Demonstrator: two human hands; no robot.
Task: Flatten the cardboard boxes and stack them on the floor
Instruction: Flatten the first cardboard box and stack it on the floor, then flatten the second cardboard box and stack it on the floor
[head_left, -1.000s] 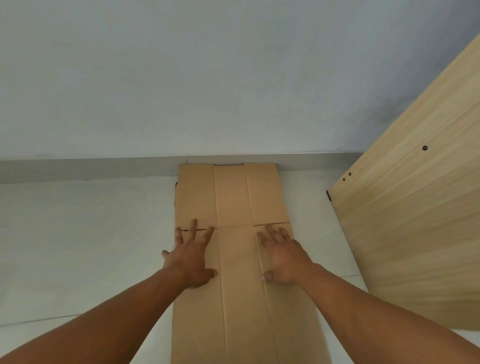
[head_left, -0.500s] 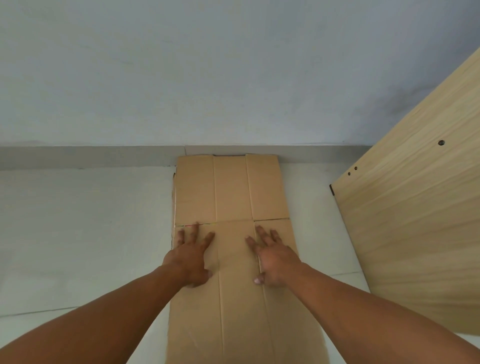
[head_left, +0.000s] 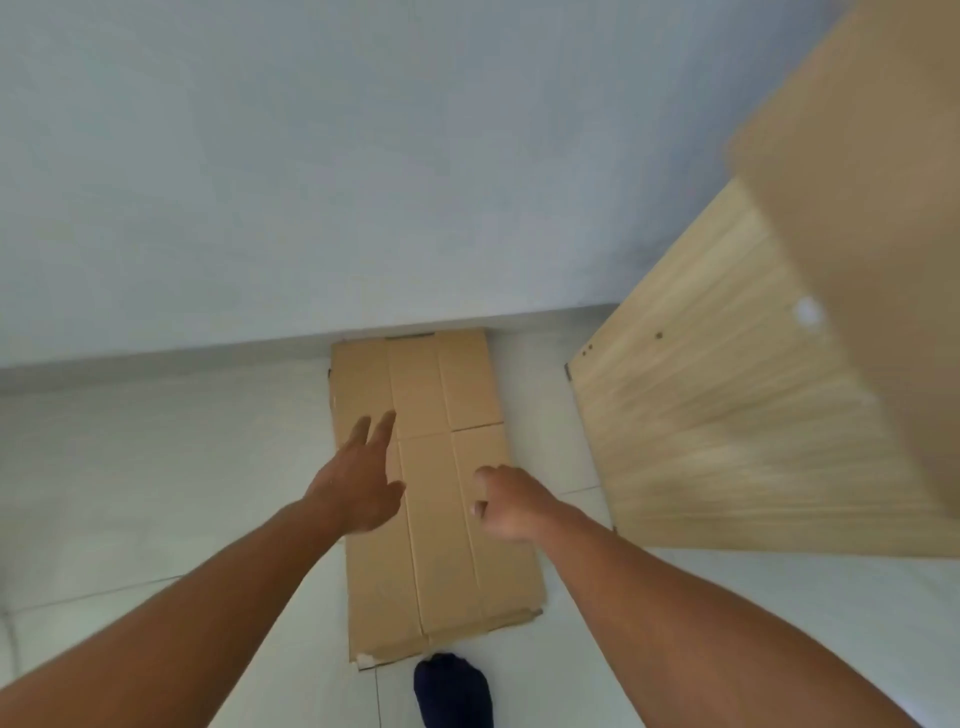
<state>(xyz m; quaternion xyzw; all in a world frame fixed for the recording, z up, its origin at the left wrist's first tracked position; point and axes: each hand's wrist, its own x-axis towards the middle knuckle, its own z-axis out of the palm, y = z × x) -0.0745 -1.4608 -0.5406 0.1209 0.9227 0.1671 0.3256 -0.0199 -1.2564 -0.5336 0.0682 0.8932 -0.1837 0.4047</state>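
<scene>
The flattened cardboard box (head_left: 441, 499) lies flat on the pale tiled floor (head_left: 156, 467), a long strip running straight away from the person. Its far end butts against the grey skirting (head_left: 208, 353) at the foot of the wall (head_left: 363, 156); its near end, slightly ragged and showing a second layer beneath, stops just short of a dark blue foot (head_left: 453, 691). Creases split it into three lengthwise panels, with a cross crease partway up.

The left hand (head_left: 358, 478) is spread open, fingers extended and pointing toward the wall, over the left panel; whether the palm touches the cardboard cannot be told. The right hand (head_left: 506, 501) is curled loosely closed with nothing in it, over the right panel near that long edge, and contact is equally unclear.

To the left of the box the floor is open tile all the way to the frame edge. To the right a narrower lane of tile separates the box from a light wood-grain panel (head_left: 727, 415), which slants across the floor, its dark-capped corner nearest the box's far half. A blurred brown cardboard shape (head_left: 872, 208) fills the upper right corner, in front of the wood panel.
</scene>
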